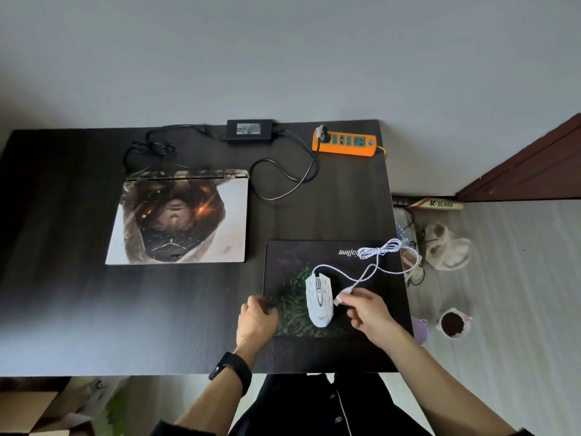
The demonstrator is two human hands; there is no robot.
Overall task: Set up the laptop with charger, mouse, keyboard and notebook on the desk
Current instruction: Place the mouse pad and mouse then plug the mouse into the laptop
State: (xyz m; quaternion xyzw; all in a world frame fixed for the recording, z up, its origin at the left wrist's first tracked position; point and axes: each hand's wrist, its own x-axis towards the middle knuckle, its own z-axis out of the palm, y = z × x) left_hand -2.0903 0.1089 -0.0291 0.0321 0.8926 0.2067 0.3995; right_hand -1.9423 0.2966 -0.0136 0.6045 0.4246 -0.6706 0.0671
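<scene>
A closed laptop (179, 220) with a printed picture on its lid lies on the dark desk (94, 309). Behind it sits the black charger brick (250, 131), its cable running to an orange power strip (345, 145) and another to the laptop's back. A white mouse (319, 300) rests on the dark mouse pad (301, 259). My right hand (369, 313) pinches the USB plug (341, 298) of the mouse's white cable (377, 256), just right of the mouse. My left hand (256, 319) rests with curled fingers on the pad's left edge. No keyboard or notebook is in view.
The white cable loops over the desk's right edge. On the floor to the right lie slippers (448, 250), a small pot of soil (453, 324) and a long box (437, 203). A cardboard box (41, 407) sits at lower left. A wall runs behind the desk.
</scene>
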